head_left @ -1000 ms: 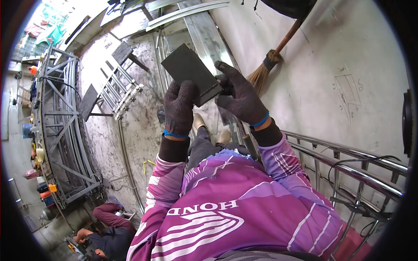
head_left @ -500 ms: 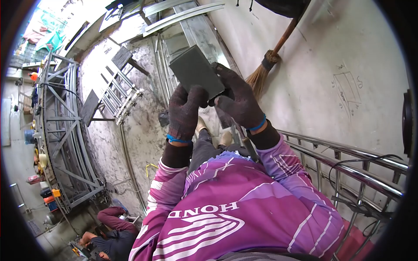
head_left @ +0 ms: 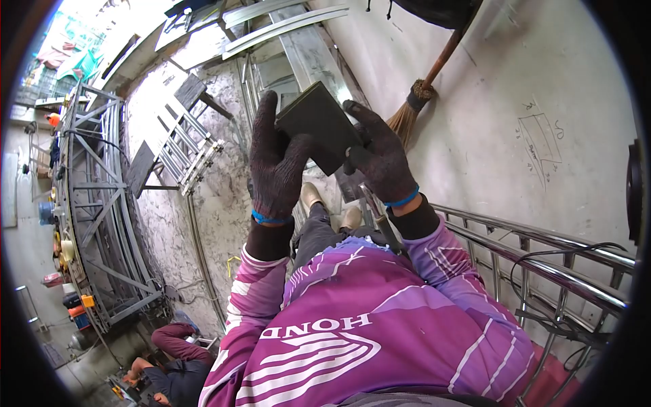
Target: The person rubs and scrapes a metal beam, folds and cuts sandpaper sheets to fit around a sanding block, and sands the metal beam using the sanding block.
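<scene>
A dark grey, flat rectangular sheet (head_left: 320,127), much like folded sandpaper, is held up tilted in front of me between both gloved hands. My left hand (head_left: 277,159) has its thumb across the lower left of the sheet, with the index finger raised along the left side. At the right edge, my right hand (head_left: 383,156) pinches the sheet between thumb and fingers. Both hands wear dark knitted gloves with blue cuffs. The fingers behind the sheet are hidden.
Polished metal railings (head_left: 542,261) with black cable stand at right. A broom (head_left: 413,108) leans against the marked wall. Small metal frames (head_left: 186,139) stand on the stained floor. A steel rack (head_left: 95,203) lines the left, with another person (head_left: 173,373) low beside it.
The sheet has shifted slightly right and down and turned darker toward me. My left index finger has lifted and stretched upward, and my left hand has spread from its earlier closed grip.
</scene>
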A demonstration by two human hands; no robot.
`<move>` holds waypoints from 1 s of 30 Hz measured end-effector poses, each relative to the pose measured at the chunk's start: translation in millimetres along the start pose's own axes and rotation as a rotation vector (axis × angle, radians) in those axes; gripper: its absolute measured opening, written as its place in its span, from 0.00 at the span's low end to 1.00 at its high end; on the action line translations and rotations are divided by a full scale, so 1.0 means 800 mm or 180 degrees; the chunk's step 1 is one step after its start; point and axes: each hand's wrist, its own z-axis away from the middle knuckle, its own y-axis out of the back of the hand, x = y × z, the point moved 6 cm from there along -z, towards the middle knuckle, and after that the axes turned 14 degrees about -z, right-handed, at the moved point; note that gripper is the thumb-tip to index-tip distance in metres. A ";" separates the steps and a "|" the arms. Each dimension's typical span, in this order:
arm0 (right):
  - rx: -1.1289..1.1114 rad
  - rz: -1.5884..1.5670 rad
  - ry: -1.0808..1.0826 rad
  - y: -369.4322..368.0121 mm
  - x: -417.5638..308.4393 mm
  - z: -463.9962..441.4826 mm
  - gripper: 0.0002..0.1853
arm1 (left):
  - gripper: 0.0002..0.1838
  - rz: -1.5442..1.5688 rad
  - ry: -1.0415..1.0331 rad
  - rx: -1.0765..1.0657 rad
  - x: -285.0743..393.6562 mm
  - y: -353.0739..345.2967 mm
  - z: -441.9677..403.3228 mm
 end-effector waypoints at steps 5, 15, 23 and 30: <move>-0.0082 -0.0229 -0.0185 0.003 0.007 0.003 0.38 | 0.36 -0.0070 -0.0128 -0.0088 -0.006 0.000 0.001; -0.0261 -0.0436 -0.0200 0.001 0.009 0.009 0.34 | 0.28 -0.0081 -0.0228 -0.0097 -0.015 0.006 0.004; -0.0675 0.0052 -0.0106 0.016 0.006 0.009 0.40 | 0.21 -0.0093 0.0006 -0.0738 -0.023 -0.003 0.008; -0.1081 0.0700 -0.0636 0.027 -0.003 0.014 0.27 | 0.27 -0.0746 -0.0138 -0.2351 -0.005 -0.062 0.031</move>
